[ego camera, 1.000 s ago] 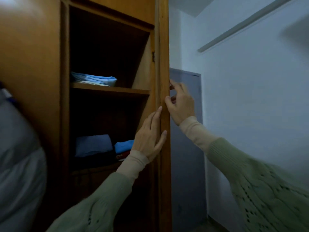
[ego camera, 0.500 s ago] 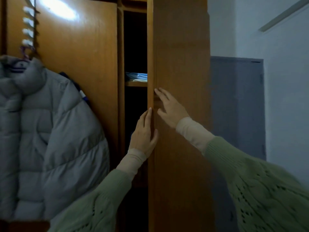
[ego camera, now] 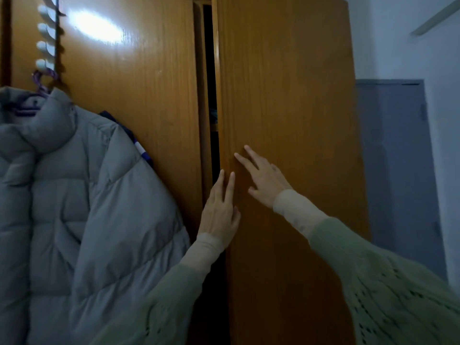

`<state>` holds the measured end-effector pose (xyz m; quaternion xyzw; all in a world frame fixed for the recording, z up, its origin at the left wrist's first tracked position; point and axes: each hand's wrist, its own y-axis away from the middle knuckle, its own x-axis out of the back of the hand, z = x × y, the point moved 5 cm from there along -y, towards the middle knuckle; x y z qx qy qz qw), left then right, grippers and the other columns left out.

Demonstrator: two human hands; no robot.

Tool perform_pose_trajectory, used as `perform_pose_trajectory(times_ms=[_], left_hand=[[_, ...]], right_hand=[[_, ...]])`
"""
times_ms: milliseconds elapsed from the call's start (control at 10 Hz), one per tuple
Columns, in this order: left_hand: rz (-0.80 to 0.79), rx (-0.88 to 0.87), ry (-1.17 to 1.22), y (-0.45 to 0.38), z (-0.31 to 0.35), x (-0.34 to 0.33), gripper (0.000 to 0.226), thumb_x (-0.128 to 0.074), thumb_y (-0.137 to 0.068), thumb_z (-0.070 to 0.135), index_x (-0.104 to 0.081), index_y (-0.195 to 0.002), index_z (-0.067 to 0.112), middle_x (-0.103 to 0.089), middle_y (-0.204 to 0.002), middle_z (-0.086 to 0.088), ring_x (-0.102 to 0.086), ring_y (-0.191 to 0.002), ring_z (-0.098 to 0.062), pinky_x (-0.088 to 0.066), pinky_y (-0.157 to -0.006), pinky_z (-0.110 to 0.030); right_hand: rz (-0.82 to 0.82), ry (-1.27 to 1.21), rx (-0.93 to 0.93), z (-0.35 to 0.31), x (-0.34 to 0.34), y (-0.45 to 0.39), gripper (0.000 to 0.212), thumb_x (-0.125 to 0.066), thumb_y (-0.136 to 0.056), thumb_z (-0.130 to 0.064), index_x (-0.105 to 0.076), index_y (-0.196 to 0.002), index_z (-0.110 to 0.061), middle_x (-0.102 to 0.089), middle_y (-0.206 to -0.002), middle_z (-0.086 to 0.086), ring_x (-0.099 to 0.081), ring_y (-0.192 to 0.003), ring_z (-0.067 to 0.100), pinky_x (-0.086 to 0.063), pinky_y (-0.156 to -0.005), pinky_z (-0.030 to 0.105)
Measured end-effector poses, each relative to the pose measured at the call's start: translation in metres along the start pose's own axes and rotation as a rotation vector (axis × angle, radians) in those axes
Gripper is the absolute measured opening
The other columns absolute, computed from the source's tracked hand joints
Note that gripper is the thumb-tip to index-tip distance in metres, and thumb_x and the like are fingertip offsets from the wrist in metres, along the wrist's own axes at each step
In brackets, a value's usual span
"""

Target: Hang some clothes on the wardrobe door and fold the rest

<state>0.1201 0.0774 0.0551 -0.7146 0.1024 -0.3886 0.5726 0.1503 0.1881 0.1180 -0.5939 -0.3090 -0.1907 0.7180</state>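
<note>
The right wardrobe door (ego camera: 286,95) is nearly closed, leaving a thin dark gap beside the left wardrobe door (ego camera: 139,100). My left hand (ego camera: 220,210) lies flat with straight fingers against the right door's inner edge. My right hand (ego camera: 263,178) presses flat on the same door's face, fingers spread. A grey puffer jacket (ego camera: 82,210) hangs on a purple hanger (ego camera: 41,83) from a white hook rack (ego camera: 46,36) on the left door. A dark garment with a white stripe (ego camera: 139,145) peeks out behind the jacket.
A grey room door (ego camera: 398,170) stands to the right of the wardrobe, set in a white wall (ego camera: 398,38). Only a sliver of folded cloth (ego camera: 213,115) shows inside through the gap.
The right wardrobe door has swung from wide open to almost closed under both hands. The shelves with folded clothes have gone out of sight, and the hanging jacket has come into view.
</note>
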Motion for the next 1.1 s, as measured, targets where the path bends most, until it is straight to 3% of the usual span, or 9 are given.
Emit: perform_pose_trajectory(times_ms=[100, 300, 500, 700, 900, 1000, 1100], left_hand=[[-0.072, -0.012, -0.033, -0.006, -0.019, -0.015, 0.071, -0.045, -0.095, 0.018, -0.001, -0.15, 0.012, 0.012, -0.157, -0.013, -0.005, -0.146, -0.024, -0.014, -0.114, -0.027], [-0.19, 0.045, -0.119, -0.019, -0.054, -0.042, 0.074, -0.042, -0.097, 0.023, 0.009, -0.15, 0.012, 0.025, -0.154, -0.011, 0.007, -0.146, -0.022, -0.005, -0.12, -0.037], [-0.329, 0.082, -0.357, -0.034, -0.08, -0.063, 0.079, -0.04, -0.098, 0.031, 0.018, -0.147, 0.013, 0.029, -0.152, -0.013, 0.02, -0.143, -0.025, 0.013, -0.111, -0.052], [-0.368, 0.085, -0.443, -0.041, -0.09, -0.072, 0.078, -0.038, -0.098, 0.035, 0.019, -0.147, 0.013, 0.027, -0.153, -0.015, 0.022, -0.143, -0.027, 0.015, -0.108, -0.057], [-0.346, 0.126, -0.406, -0.039, -0.086, -0.072, 0.076, -0.037, -0.098, 0.03, 0.018, -0.147, 0.014, 0.026, -0.153, -0.014, 0.019, -0.144, -0.026, 0.013, -0.11, -0.055], [-0.336, 0.168, -0.351, -0.045, -0.077, -0.064, 0.071, -0.039, -0.097, 0.03, 0.007, -0.15, 0.016, 0.018, -0.156, -0.012, 0.017, -0.144, -0.025, 0.012, -0.112, -0.054], [-0.298, 0.182, -0.187, -0.044, -0.062, -0.054, 0.067, -0.042, -0.096, 0.025, -0.003, -0.151, 0.022, 0.015, -0.157, -0.007, 0.016, -0.144, -0.021, 0.01, -0.114, -0.05]], right_hand=[[-0.011, 0.036, -0.036, 0.001, -0.021, -0.016, 0.086, -0.057, -0.089, -0.013, 0.001, -0.15, -0.03, 0.014, -0.158, -0.003, -0.002, -0.146, 0.019, -0.018, -0.116, 0.048], [-0.058, 0.099, -0.062, 0.005, -0.057, -0.043, 0.089, -0.059, -0.088, -0.014, 0.002, -0.151, -0.027, 0.017, -0.157, -0.003, 0.002, -0.146, 0.017, -0.017, -0.117, 0.047], [-0.153, 0.189, -0.07, 0.018, -0.083, -0.065, 0.093, -0.061, -0.088, -0.014, 0.007, -0.15, -0.026, 0.023, -0.155, -0.005, 0.005, -0.146, 0.016, -0.017, -0.117, 0.046], [-0.196, 0.192, -0.053, 0.021, -0.099, -0.074, 0.092, -0.058, -0.09, -0.016, 0.012, -0.149, -0.023, 0.029, -0.153, -0.002, 0.012, -0.145, 0.016, -0.021, -0.116, 0.043], [-0.191, 0.141, -0.034, 0.024, -0.098, -0.074, 0.09, -0.057, -0.09, -0.017, 0.01, -0.149, -0.024, 0.028, -0.154, -0.003, 0.012, -0.145, 0.017, -0.021, -0.117, 0.043], [-0.218, 0.064, -0.031, 0.021, -0.094, -0.072, 0.086, -0.057, -0.091, -0.018, 0.004, -0.15, -0.025, 0.027, -0.154, -0.004, 0.009, -0.146, 0.017, -0.022, -0.116, 0.044], [-0.183, -0.169, -0.072, 0.019, -0.091, -0.06, 0.081, -0.058, -0.09, -0.016, -0.006, -0.151, -0.027, 0.023, -0.155, -0.008, -0.001, -0.146, 0.016, -0.025, -0.115, 0.039]])
